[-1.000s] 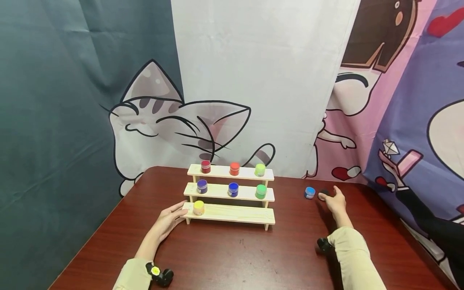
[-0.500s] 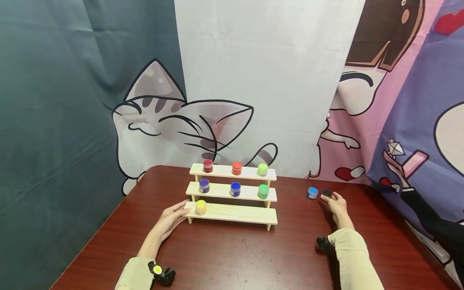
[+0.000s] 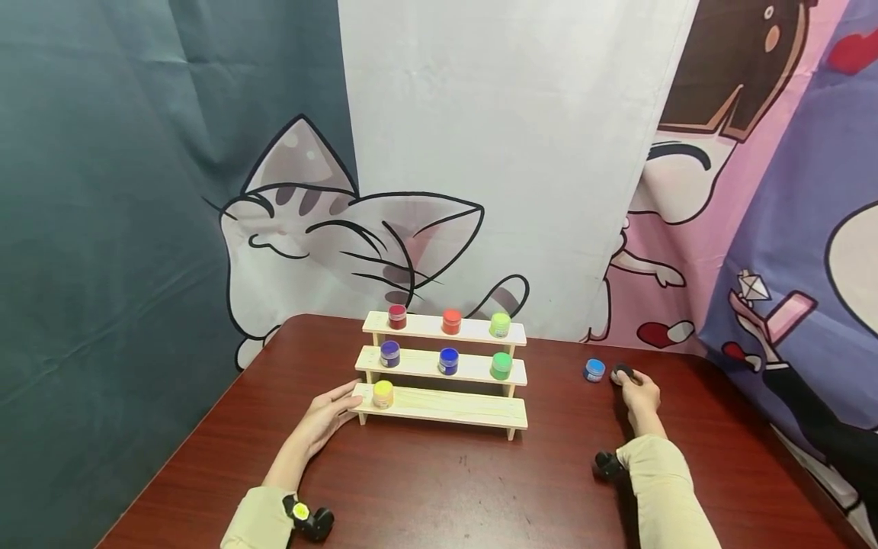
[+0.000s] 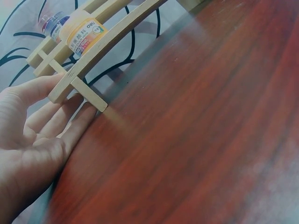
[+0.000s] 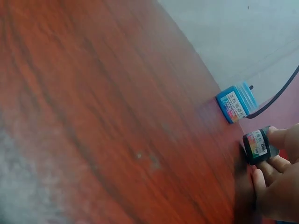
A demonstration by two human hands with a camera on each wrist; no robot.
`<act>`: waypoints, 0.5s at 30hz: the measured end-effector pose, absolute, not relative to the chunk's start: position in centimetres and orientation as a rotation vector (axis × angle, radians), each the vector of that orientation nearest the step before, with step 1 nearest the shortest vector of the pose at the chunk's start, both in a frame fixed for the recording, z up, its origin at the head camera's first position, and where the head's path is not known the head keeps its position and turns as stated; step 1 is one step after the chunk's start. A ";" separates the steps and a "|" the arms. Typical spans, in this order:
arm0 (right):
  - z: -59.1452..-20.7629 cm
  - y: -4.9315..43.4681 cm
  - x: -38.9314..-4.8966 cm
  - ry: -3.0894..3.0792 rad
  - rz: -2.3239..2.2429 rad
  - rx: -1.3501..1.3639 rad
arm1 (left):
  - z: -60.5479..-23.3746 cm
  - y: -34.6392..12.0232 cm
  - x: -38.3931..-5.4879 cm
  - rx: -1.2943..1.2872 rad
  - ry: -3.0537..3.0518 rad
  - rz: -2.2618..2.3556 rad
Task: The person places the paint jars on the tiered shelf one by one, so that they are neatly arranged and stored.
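Note:
At the right of the table, my right hand (image 3: pixel 641 393) pinches a black paint jar (image 5: pixel 257 145) between thumb and fingers. I cannot tell whether the jar's base touches the table. Just left of it in the head view stands a blue paint jar (image 3: pixel 594 370), apart from the hand. My left hand (image 3: pixel 328 415) holds the left end of the lowest step of a three-step wooden rack (image 3: pixel 453 406), thumb at the upper edge and fingers underneath. A yellow paint jar (image 3: pixel 382 394) stands on that step near the thumb.
On the middle step are purple (image 3: pixel 389 354), dark blue (image 3: pixel 449 361) and green (image 3: pixel 501 366) jars. The top step bears dark red (image 3: pixel 397 316), orange-red (image 3: pixel 451 321) and light green (image 3: pixel 500 325) jars. A printed curtain (image 3: pixel 549 191) hangs behind the table (image 3: pixel 453 496).
My right fingers have closed around the black jar, which now shows its side more in the head view. My left hand has stayed on the rack. The head view has shifted slightly.

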State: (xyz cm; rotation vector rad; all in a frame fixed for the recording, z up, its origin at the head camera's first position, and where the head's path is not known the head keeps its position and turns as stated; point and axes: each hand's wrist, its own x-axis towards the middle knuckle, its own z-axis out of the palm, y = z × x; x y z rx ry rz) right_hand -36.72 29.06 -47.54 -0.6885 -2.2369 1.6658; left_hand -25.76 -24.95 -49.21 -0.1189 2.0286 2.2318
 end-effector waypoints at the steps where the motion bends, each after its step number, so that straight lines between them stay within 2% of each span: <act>1: -47.6 29.1 -36.6 -2.227 1.667 -0.695 | -49.2 -24.9 -25.8 -0.115 2.026 2.231; 11: -47.6 29.6 -36.0 -2.167 1.632 -0.691 | -49.1 -24.7 -26.0 -0.120 2.023 2.224; 15: -47.0 29.8 -35.9 -2.053 1.767 -0.663 | -49.1 -24.9 -25.9 -0.119 2.025 2.227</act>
